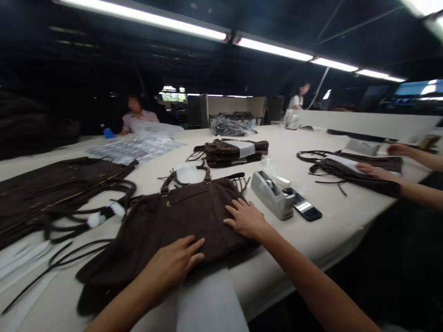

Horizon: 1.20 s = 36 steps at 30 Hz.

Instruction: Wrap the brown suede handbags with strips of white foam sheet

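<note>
A dark brown handbag [194,207] lies flat on the table in front of me, its handles pointing away. My left hand [178,260] rests on the lower middle of the bag, fingers stretched out. Toward the bag's right end, my right hand [245,219] lies flat on the fabric with its fingers spread. A strip of white paper [211,302] sticks out from under the bag's near edge. Another white piece [188,175] sits by the handles. Neither hand grips anything that I can see.
Right of the bag stand a grey tape dispenser [273,196] and a phone [302,205]. Brown bags lie stacked [235,152] behind and spread [51,193] at left. Plastic bags [138,150] lie farther off. A co-worker's hands [375,170] touch another brown bag [363,177] at right.
</note>
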{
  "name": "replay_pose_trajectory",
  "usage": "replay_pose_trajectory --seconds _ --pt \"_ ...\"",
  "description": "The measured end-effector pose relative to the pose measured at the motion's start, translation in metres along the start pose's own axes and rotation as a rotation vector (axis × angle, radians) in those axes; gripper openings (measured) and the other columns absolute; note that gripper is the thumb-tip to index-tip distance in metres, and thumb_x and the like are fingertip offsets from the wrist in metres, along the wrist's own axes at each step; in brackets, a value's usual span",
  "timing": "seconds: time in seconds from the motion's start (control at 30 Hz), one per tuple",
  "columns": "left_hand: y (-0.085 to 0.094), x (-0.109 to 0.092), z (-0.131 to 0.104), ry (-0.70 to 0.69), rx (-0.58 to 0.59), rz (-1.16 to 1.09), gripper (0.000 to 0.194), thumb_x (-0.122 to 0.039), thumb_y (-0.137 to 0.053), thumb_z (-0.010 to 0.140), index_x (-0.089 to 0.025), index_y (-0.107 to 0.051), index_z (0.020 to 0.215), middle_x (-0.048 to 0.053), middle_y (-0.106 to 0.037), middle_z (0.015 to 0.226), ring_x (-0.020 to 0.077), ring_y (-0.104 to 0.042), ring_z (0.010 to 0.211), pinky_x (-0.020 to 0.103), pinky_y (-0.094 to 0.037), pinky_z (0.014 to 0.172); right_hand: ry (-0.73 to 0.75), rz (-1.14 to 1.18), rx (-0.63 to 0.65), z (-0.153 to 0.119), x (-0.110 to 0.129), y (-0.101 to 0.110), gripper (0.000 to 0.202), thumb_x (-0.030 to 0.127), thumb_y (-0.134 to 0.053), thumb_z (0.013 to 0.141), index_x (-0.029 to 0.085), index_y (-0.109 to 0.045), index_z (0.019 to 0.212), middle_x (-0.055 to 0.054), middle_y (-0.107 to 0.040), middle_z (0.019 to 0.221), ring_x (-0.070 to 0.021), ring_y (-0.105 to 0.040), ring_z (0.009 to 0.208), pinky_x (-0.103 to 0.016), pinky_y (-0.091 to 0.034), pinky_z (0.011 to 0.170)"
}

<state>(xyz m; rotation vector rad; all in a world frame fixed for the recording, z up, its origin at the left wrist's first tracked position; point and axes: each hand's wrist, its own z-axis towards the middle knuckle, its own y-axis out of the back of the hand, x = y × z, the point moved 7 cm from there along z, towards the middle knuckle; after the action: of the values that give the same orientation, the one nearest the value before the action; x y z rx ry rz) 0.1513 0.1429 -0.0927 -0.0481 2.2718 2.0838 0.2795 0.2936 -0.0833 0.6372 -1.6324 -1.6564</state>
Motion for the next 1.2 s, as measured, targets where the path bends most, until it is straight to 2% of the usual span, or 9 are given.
replay_pose_trajectory --seconds 0.17,0.33,0.43,0.53,0.6,0.73,0.87,1.03,1.2 --pt "0.022 0.065 -0.006 0.115 -0.242 -0.113 0.038 -0.033 -0.033 0.101 -0.019 -0.064 0.117 0.006 -0.064 0.114 0.0156 -0.060 0.105 0.027 -0.048 0.099 -0.022 -0.015 -0.100 -0.011 -0.018 -0.033 0.053 0.052 -0.030 0.101 0.025 -0.044 0.145 -0.004 -0.031 0.156 -0.0243 -0.022 0.147 -0.049 -0.024 0.117" --pt "0.023 0.104 -0.049 0.390 -0.424 0.221 0.043 -0.029 -0.035 0.097 -0.004 -0.060 0.122 0.025 -0.043 0.139 0.0408 -0.030 0.137 0.065 -0.020 0.114 -0.017 -0.011 -0.073 -0.011 -0.016 -0.030 0.055 0.055 -0.028 0.101 0.026 -0.045 0.145 -0.002 -0.033 0.156 -0.0229 -0.023 0.147 -0.046 -0.026 0.117" --pt "0.013 0.112 -0.075 0.582 -0.399 0.285 0.054 -0.040 -0.025 0.099 -0.007 -0.049 0.136 0.025 -0.038 0.145 0.0437 -0.027 0.139 0.069 -0.024 0.110 -0.030 -0.001 -0.065 -0.011 -0.018 -0.028 0.055 0.055 -0.028 0.101 0.027 -0.045 0.145 -0.002 -0.033 0.155 -0.0220 -0.023 0.147 -0.044 -0.026 0.118" --pt "-0.005 0.128 -0.092 0.779 -0.301 0.083 0.072 -0.055 -0.017 0.097 -0.004 -0.034 0.145 0.028 -0.034 0.147 0.0469 -0.044 0.126 0.065 -0.044 0.097 -0.029 0.004 -0.072 -0.011 -0.019 -0.029 0.054 0.054 -0.029 0.101 0.027 -0.046 0.144 -0.002 -0.033 0.155 -0.0215 -0.023 0.147 -0.044 -0.025 0.118" --pt "-0.014 0.136 -0.094 0.830 -0.257 -0.028 0.077 -0.059 -0.016 0.095 -0.004 -0.026 0.148 0.026 -0.028 0.151 0.0464 -0.043 0.127 0.064 -0.044 0.098 -0.021 0.016 -0.085 -0.011 -0.019 -0.029 0.053 0.054 -0.030 0.101 0.026 -0.047 0.143 -0.002 -0.034 0.155 -0.0216 -0.023 0.146 -0.044 -0.025 0.118" --pt "-0.020 0.142 -0.088 0.810 -0.199 -0.025 0.077 -0.053 -0.022 0.094 0.001 -0.022 0.148 0.025 -0.027 0.152 0.0393 -0.029 0.139 0.055 -0.032 0.113 -0.025 0.051 -0.096 -0.010 -0.019 -0.030 0.054 0.055 -0.030 0.100 0.026 -0.048 0.142 -0.004 -0.036 0.154 -0.0236 -0.025 0.146 -0.047 -0.026 0.117" --pt "-0.007 0.134 -0.082 0.653 -0.140 0.228 0.068 -0.041 -0.019 0.093 0.001 -0.031 0.145 0.029 -0.024 0.151 0.0437 -0.021 0.142 0.064 -0.027 0.110 -0.025 0.088 -0.101 -0.010 -0.017 -0.030 0.054 0.054 -0.030 0.100 0.025 -0.049 0.142 -0.006 -0.035 0.154 -0.0254 -0.025 0.145 -0.052 -0.026 0.116" --pt "0.038 0.127 -0.055 0.487 -0.086 0.397 0.058 -0.034 -0.033 0.088 -0.008 -0.048 0.138 0.025 -0.038 0.145 0.0406 -0.036 0.135 0.062 -0.030 0.109 -0.017 0.122 -0.113 -0.007 -0.019 -0.029 0.055 0.055 -0.030 0.100 0.024 -0.049 0.142 -0.007 -0.035 0.154 -0.0255 -0.024 0.146 -0.054 -0.025 0.115" --pt "0.089 0.096 0.022 0.386 -0.118 0.140 0.054 -0.037 -0.034 0.091 -0.016 -0.049 0.138 0.013 -0.049 0.141 0.0336 -0.051 0.124 0.049 -0.041 0.107 -0.031 0.144 -0.102 -0.007 -0.019 -0.030 0.056 0.056 -0.030 0.100 0.024 -0.049 0.142 -0.007 -0.034 0.155 -0.0260 -0.023 0.146 -0.055 -0.023 0.116"
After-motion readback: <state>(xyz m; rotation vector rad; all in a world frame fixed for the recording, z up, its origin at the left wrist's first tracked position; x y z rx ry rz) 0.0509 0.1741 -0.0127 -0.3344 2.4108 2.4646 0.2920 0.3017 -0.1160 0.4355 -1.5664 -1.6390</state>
